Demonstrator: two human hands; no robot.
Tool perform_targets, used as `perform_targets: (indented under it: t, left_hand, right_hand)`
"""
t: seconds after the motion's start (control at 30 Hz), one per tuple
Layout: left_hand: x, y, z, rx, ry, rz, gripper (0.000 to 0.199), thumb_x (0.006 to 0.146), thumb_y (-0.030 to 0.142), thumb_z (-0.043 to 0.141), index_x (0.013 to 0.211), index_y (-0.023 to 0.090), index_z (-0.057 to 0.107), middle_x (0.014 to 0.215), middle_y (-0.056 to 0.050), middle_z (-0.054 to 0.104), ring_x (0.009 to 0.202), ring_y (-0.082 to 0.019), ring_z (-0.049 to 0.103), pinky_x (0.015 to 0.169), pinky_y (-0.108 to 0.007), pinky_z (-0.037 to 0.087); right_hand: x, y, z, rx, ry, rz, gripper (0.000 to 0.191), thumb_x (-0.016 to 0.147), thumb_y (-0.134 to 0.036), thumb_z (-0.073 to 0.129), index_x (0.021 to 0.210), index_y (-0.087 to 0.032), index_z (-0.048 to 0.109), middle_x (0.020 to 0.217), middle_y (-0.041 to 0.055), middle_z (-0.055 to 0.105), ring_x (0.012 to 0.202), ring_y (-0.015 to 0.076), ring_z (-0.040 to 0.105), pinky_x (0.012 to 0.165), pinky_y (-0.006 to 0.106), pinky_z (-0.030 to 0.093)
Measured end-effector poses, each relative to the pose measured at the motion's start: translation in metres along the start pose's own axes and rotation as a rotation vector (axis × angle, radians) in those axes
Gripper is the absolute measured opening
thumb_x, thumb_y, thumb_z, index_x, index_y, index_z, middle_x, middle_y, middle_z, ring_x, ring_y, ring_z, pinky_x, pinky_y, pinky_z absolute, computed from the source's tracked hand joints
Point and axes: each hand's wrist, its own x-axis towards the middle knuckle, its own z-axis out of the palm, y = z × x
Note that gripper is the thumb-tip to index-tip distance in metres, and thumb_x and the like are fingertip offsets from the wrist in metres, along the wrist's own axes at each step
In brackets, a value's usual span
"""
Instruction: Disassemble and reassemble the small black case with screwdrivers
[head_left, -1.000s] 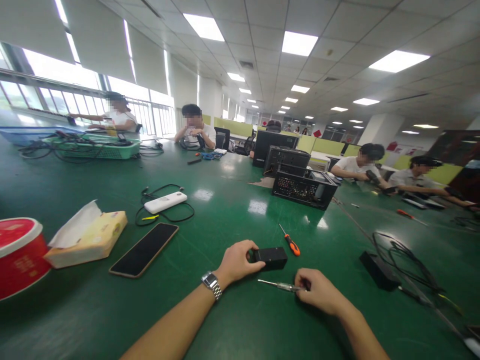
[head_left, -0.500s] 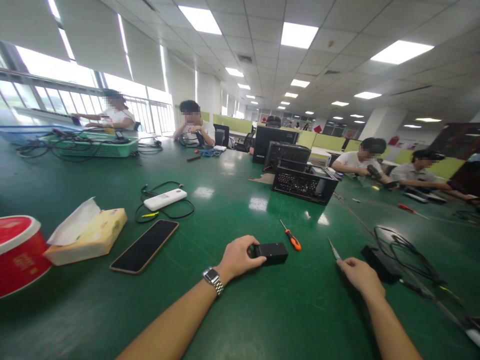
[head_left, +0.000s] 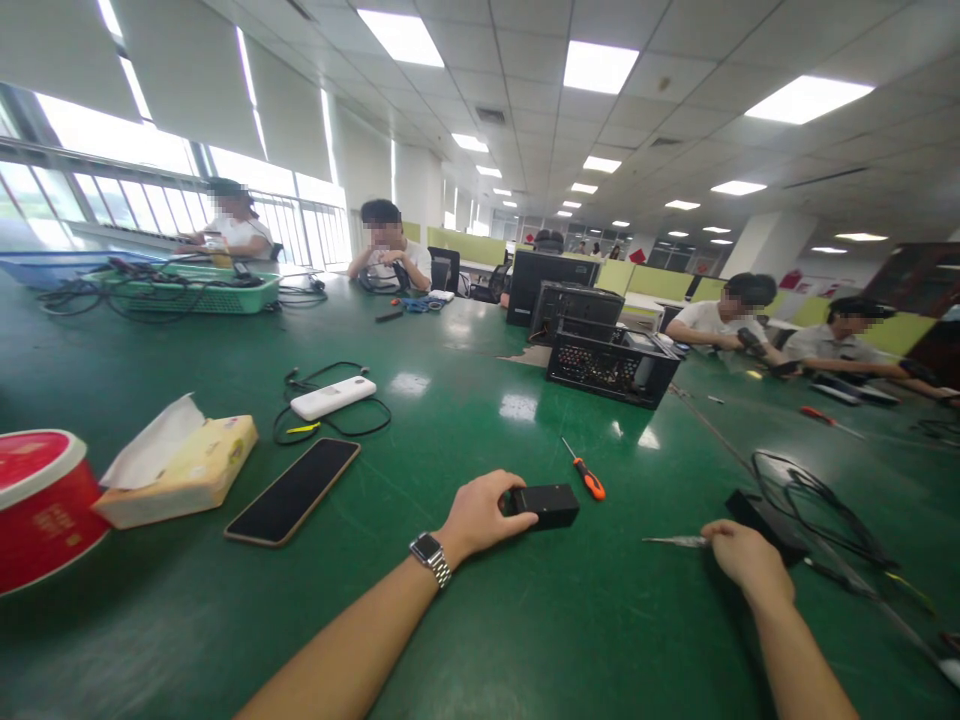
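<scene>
My left hand (head_left: 484,515), with a watch (head_left: 430,556) on its wrist, grips the left end of a small black box (head_left: 551,505) that rests on the green table (head_left: 570,630). In my right hand (head_left: 746,565) is a thin tool with a metal shaft, seemingly a screwdriver (head_left: 675,541); its tip points left toward the box, and my fingers hide its rear end. An orange-handled screwdriver (head_left: 589,480) lies just beyond the box, touched by neither hand. Behind my right hand lies a black power adapter (head_left: 769,525), partly covered by it.
To the left are a phone (head_left: 292,492), a tissue pack (head_left: 184,470), a red tub (head_left: 45,510) and a white power bank (head_left: 334,398) with a cable. Opened computer cases (head_left: 611,370) stand ahead. Cables (head_left: 825,505) lie at right. Several people sit around the table.
My right hand has moved right and slightly down, and the tool in it has swung from pointing up and away to pointing left. My left hand keeps its hold on the black box.
</scene>
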Motion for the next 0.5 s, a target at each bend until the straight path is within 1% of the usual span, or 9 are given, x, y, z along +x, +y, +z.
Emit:
perform_targets:
  t: [0.07, 0.13, 0.23, 0.27, 0.33, 0.4, 0.47, 0.5]
  left_hand:
    - [0.000, 0.001, 0.000, 0.004, -0.003, -0.005, 0.036, 0.076, 0.045, 0.070, 0.103, 0.022, 0.066, 0.094, -0.001, 0.068, 0.081, -0.020, 0.062, 0.069, -0.028, 0.046]
    - [0.001, 0.001, -0.001, 0.008, -0.005, -0.009, 0.036, 0.076, 0.045, 0.070, 0.103, 0.022, 0.066, 0.093, -0.001, 0.068, 0.080, -0.020, 0.062, 0.068, -0.028, 0.046]
    - [0.001, 0.002, -0.001, 0.013, -0.005, -0.007, 0.036, 0.077, 0.046, 0.069, 0.103, 0.022, 0.066, 0.094, -0.001, 0.068, 0.080, -0.019, 0.062, 0.069, -0.028, 0.045]
    - [0.001, 0.002, -0.001, 0.013, -0.006, -0.006, 0.036, 0.077, 0.046, 0.069, 0.103, 0.022, 0.066, 0.095, -0.001, 0.068, 0.081, -0.019, 0.062, 0.069, -0.028, 0.045]
    - [0.001, 0.002, -0.001, 0.012, -0.010, -0.007, 0.035, 0.077, 0.045, 0.068, 0.104, 0.022, 0.066, 0.096, -0.001, 0.068, 0.082, -0.020, 0.062, 0.070, -0.028, 0.046]
    - [0.001, 0.003, -0.001, 0.010, -0.014, -0.013, 0.035, 0.077, 0.044, 0.068, 0.104, 0.022, 0.066, 0.097, -0.002, 0.068, 0.083, -0.020, 0.062, 0.070, -0.028, 0.046]
    - [0.001, 0.003, -0.001, 0.006, -0.013, -0.018, 0.035, 0.077, 0.044, 0.068, 0.105, 0.022, 0.066, 0.096, -0.002, 0.068, 0.083, -0.020, 0.062, 0.070, -0.028, 0.046]
    - [0.001, 0.003, -0.001, 0.005, -0.011, -0.020, 0.036, 0.077, 0.044, 0.068, 0.104, 0.022, 0.066, 0.096, -0.002, 0.068, 0.083, -0.020, 0.062, 0.071, -0.028, 0.046]
  right_hand:
    - [-0.002, -0.005, 0.000, -0.014, 0.013, -0.021, 0.036, 0.079, -0.038, 0.043, 0.098, -0.030, 0.073, 0.104, 0.0104, 0.070, 0.097, 0.0327, 0.064, 0.077, 0.042, 0.051]
    - [-0.006, -0.013, 0.002, -0.031, 0.028, -0.055, 0.041, 0.081, -0.045, 0.041, 0.102, -0.028, 0.072, 0.108, 0.0119, 0.069, 0.103, 0.0358, 0.061, 0.080, 0.046, 0.050]
    - [-0.010, -0.027, 0.009, -0.051, 0.042, -0.116, 0.049, 0.080, -0.059, 0.041, 0.104, -0.027, 0.070, 0.114, 0.0131, 0.066, 0.107, 0.0394, 0.057, 0.082, 0.051, 0.049]
    - [-0.012, -0.032, 0.012, -0.055, 0.042, -0.136, 0.050, 0.079, -0.061, 0.042, 0.103, -0.027, 0.070, 0.115, 0.0128, 0.065, 0.107, 0.0398, 0.057, 0.082, 0.051, 0.049]
    - [-0.013, -0.040, 0.018, -0.058, 0.040, -0.174, 0.044, 0.078, -0.057, 0.047, 0.100, -0.027, 0.070, 0.116, 0.0114, 0.064, 0.107, 0.0384, 0.057, 0.083, 0.050, 0.049]
    - [-0.013, -0.043, 0.022, -0.052, 0.039, -0.210, 0.035, 0.076, -0.043, 0.052, 0.101, -0.027, 0.069, 0.116, 0.0092, 0.064, 0.106, 0.0335, 0.058, 0.085, 0.044, 0.049]
    - [-0.012, -0.039, 0.021, -0.042, 0.044, -0.226, 0.033, 0.072, -0.030, 0.053, 0.102, -0.027, 0.068, 0.115, 0.0078, 0.064, 0.103, 0.0280, 0.061, 0.085, 0.037, 0.049]
    - [-0.011, -0.035, 0.019, -0.037, 0.051, -0.217, 0.034, 0.070, -0.026, 0.053, 0.100, -0.026, 0.067, 0.114, 0.0078, 0.065, 0.101, 0.0264, 0.062, 0.084, 0.035, 0.049]
